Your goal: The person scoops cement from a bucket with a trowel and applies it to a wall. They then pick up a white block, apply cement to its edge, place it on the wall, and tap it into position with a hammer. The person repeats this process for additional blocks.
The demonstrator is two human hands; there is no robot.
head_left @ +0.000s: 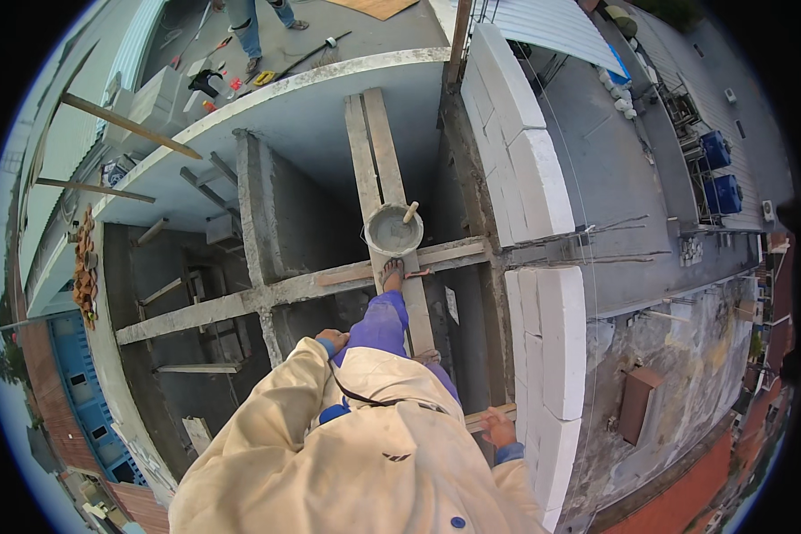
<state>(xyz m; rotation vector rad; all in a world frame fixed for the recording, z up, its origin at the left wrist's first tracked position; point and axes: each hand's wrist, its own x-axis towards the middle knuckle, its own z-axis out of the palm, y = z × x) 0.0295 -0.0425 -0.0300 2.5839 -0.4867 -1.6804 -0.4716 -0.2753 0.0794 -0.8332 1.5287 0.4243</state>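
Observation:
My left hand (332, 340) rests against my bent leg in purple trousers (376, 322) and holds nothing that I can see. Out to the right, my right hand (497, 427) hangs with fingers apart, close to a short wooden board (492, 416) and the white block wall. Just beyond my bare front foot (392, 271), a round bucket (394, 230) of grey wet mix stands on wooden planks (374, 147). A trowel with a light wooden handle (410, 212) leans in it. Both hands are apart from the bucket.
Narrow planks span deep openings between concrete beams (187, 318). White block walls (547, 343) rise on the right, with a gap where rebar (596, 231) sticks out. Another person (249, 31) stands on the far slab among tools. Wooden poles (129, 125) jut at the left.

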